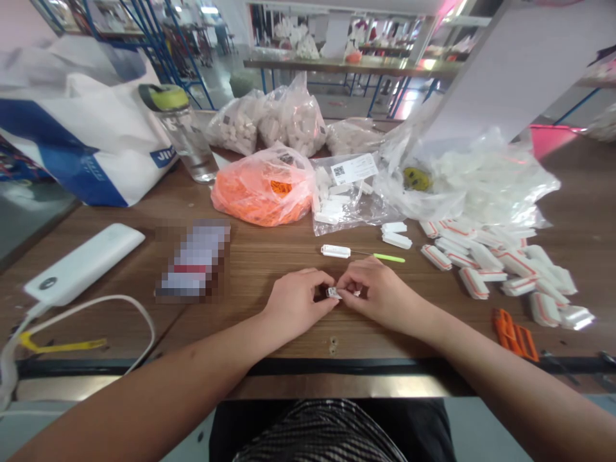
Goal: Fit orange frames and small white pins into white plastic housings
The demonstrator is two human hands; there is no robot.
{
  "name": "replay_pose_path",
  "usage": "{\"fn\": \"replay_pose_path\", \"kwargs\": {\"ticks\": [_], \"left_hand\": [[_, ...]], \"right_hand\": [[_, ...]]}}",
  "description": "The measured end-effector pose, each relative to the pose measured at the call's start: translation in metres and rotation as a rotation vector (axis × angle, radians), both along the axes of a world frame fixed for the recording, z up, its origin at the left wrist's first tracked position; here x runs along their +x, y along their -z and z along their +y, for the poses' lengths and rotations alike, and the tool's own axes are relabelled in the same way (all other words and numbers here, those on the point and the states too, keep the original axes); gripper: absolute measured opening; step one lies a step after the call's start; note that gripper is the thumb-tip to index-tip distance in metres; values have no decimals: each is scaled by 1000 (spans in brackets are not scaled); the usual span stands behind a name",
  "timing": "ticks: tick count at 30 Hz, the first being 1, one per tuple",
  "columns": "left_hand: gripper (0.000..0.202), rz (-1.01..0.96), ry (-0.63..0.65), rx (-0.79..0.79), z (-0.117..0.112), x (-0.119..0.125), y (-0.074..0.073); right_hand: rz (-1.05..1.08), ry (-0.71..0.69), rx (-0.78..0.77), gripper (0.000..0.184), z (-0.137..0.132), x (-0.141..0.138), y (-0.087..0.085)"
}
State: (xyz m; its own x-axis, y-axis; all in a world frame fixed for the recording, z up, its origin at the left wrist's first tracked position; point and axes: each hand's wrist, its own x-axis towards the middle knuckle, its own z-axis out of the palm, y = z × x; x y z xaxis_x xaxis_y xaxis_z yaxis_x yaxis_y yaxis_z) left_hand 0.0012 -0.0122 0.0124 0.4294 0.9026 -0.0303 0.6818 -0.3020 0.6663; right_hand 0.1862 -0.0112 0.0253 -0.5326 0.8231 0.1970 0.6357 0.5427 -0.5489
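Note:
Near the table's front edge, my left hand (301, 298) and my right hand (373, 292) meet, fingertips pinched on a small white plastic piece (332, 292). Fingers cover most of it, so its full shape is hidden. Just beyond them lies a white plastic housing (335, 251). A thin tool with a lime-green handle (389, 258) points its shaft toward that housing. Two more white housings (396, 240) sit behind the tool. To the right spreads a pile of white housings (486, 256), many with an orange line along the side. Several orange plastic parts (514, 335) lie nearer the edge.
Along the back stand a pink bag of orange parts (262, 192), a clear bag of white pieces (332, 208), and a large bag of translucent parts (491, 179). At left are a water bottle (185, 138), a phone (195, 260), a white power bank (84, 263) and its cable.

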Motion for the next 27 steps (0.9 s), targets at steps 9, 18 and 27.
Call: {"fn": "replay_pose_path", "kwargs": {"ticks": [9, 18, 27], "left_hand": [[15, 26, -17, -50, 0, 1, -7], [15, -12, -26, -40, 0, 0, 0], [14, -12, -21, -41, 1, 0, -1]], "right_hand": [[-313, -120, 360, 25, -15, -6, -7], [-116, 133, 154, 18, -15, 46, -15], [-335, 60, -76, 17, -20, 69, -8]]}}
